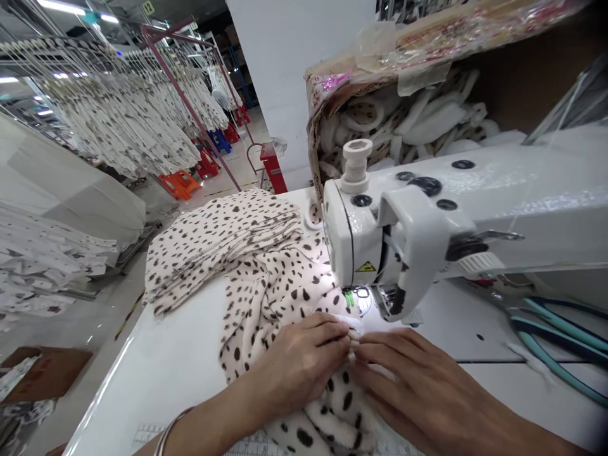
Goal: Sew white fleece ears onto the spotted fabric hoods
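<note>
- Cream fabric with dark spots (280,297) lies bunched on the white sewing table (166,380), just in front of the white industrial sewing machine (403,253).
- My left hand (294,367) and right hand (408,380) rest on that fabric right before the machine, almost touching each other.
- My fingers (327,332) lie together on each hand, their tips pinched on a small fold of it.
- The needle and presser foot (387,304) are mostly hidden by the machine's head and by glare, so I can't make out any seam.
- A folded stack of the same spotted fabric (218,244) sits left of the machine.
- A tool with long teal-and-black handles (555,332) lies right of the machine, cut off by the frame, its head hard to make out.
- A torn cardboard box of white spotted pieces (399,114) stands behind the machine.
</note>
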The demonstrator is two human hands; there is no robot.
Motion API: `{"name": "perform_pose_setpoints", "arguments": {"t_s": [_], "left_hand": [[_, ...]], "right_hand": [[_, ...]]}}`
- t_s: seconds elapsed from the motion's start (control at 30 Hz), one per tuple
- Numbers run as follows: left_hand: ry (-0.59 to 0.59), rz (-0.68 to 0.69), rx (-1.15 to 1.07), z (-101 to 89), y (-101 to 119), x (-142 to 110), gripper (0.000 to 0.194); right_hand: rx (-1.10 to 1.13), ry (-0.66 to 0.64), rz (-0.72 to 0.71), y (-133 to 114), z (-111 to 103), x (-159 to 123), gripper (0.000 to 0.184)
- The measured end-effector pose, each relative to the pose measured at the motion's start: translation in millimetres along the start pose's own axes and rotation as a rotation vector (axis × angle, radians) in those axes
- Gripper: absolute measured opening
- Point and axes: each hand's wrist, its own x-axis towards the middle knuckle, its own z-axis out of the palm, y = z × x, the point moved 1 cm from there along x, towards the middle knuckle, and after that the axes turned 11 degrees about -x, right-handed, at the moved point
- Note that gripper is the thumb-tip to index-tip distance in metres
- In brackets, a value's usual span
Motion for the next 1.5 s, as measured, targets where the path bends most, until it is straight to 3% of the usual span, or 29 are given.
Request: {"name": "perform_pose_setpoints", "arguments": {"t_s": [0.23,0.7,1.1,1.5], "left_hand": [[0.020,0.040,0.028,4.2,0.3,-3.2,0.020],[0.001,-0.052,0.052,2.3,-3.4,6.3,0.021],[0.061,-0.012,0.152,6.0,-3.8,9.9,0.016],[0.127,-0.016,0.222,14.0,-4.4,12.9,0.012]], "right_hand": [[-0.222,0.077,0.125,-19.4,26.8,-23.9,0.029],[-0.257,0.139,0.124,-7.4,18.9,3.4,0.026],[-0.370,0.070,0.178,-14.0,34.4,-9.2,0.032],[-0.360,0.029,0.269,-8.4,23.1,8.8,0.029]]}}
